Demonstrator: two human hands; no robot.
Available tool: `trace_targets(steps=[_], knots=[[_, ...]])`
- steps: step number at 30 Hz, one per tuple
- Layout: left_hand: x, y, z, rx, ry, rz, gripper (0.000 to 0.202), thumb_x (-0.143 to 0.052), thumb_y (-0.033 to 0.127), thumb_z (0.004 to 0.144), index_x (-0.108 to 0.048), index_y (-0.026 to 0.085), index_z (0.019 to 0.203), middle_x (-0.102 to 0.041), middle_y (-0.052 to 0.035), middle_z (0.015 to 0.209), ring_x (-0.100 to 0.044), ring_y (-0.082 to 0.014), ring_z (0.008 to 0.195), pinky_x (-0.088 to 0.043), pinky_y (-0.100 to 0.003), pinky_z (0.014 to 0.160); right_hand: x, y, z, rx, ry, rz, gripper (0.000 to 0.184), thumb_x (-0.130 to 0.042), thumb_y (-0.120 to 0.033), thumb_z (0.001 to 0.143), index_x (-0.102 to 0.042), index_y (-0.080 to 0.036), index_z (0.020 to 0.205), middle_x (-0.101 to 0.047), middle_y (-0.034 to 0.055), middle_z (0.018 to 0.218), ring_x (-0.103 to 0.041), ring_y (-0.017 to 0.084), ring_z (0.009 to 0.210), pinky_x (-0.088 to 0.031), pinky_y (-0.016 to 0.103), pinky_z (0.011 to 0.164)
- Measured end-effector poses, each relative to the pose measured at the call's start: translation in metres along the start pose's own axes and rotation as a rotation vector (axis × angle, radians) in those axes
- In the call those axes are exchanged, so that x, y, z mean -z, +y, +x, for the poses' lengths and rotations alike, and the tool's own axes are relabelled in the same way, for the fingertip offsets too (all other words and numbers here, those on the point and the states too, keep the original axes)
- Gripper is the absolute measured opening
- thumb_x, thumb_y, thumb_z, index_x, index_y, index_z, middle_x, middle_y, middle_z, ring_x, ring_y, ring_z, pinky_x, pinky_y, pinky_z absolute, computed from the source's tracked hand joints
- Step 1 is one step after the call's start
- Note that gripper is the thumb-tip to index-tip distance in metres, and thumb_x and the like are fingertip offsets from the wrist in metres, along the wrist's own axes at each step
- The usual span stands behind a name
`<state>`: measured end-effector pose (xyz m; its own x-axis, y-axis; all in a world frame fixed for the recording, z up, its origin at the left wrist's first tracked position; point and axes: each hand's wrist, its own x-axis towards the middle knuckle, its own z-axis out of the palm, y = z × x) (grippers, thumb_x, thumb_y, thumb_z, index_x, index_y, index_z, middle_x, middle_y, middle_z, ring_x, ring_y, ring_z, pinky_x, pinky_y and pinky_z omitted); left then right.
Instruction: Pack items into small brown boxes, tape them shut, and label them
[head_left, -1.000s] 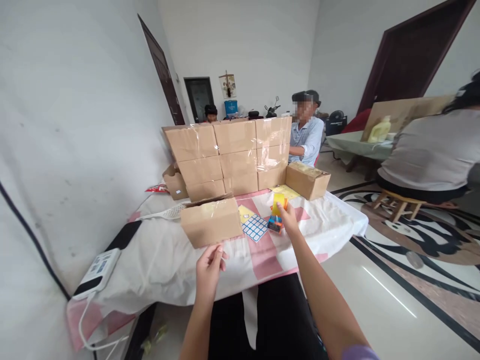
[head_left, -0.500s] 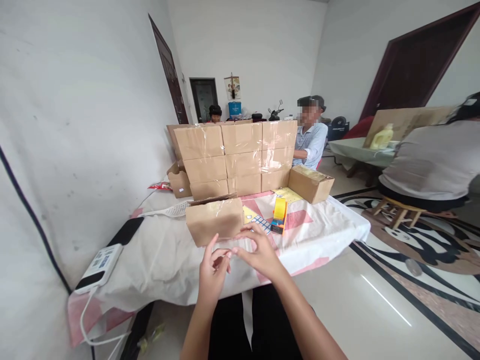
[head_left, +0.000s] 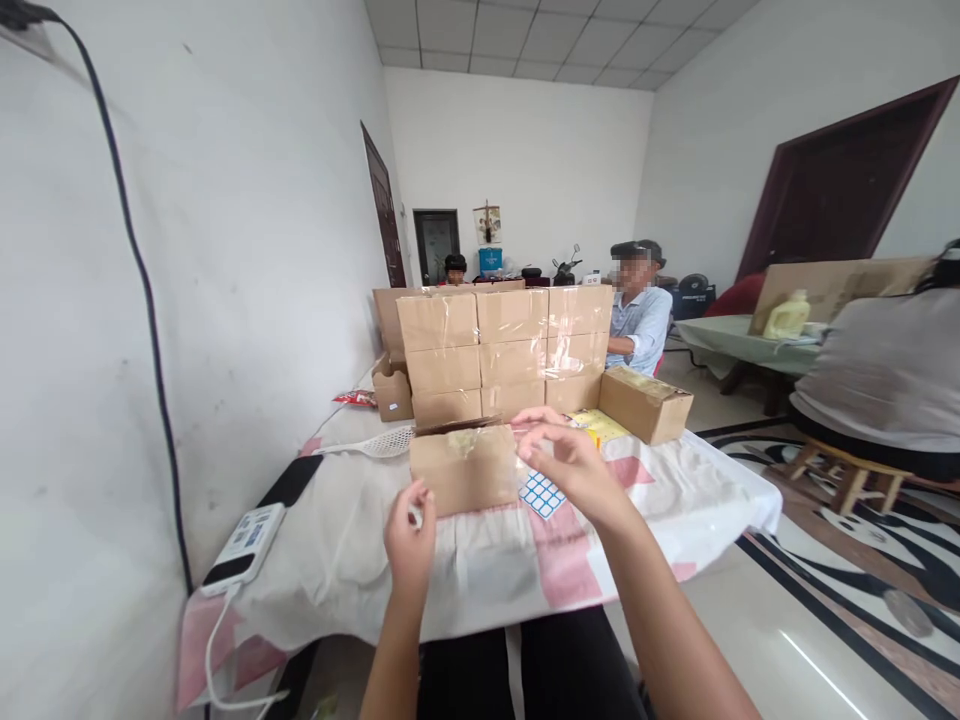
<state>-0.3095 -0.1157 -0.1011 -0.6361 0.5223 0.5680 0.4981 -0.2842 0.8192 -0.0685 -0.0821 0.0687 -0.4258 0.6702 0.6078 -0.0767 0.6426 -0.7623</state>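
While a cloth-covered table [head_left: 337,560] fills the space before me, stacked boxes [head_left: 514,350] stand across it, with one smaller box [head_left: 461,475] lying nearer the worker. The right hand [head_left: 574,465] curves, half open, by that box's right end; the left hand [head_left: 409,530] rounds narrowly at its near left corner. I can't tell whether either grips anything. Something clear, perhaps tape [head_left: 520,464], glints beside the right fingertips. Fixing it down seems the step; next calls for smooth, even pressing.
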Motion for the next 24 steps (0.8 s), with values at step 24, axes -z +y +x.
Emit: trace_targets(steps=[24], knots=[[-0.041, -0.06, 0.123, 0.36, -0.261, -0.464, 0.068, -0.063, 0.039, 0.084, -0.046, 0.021, 0.147, -0.062, -0.012, 0.14, -0.058, -0.0277, 0.129, -0.045, -0.04, 0.109, -0.137, 0.155, 0.143, -0.301, -0.368, -0.318, 0.017, -0.062, -0.022, 0.08, -0.078, -0.016, 0.08, -0.074, 0.0052, 0.083, -0.062, 0.021, 0.092, -0.046, 0.033, 0.088]])
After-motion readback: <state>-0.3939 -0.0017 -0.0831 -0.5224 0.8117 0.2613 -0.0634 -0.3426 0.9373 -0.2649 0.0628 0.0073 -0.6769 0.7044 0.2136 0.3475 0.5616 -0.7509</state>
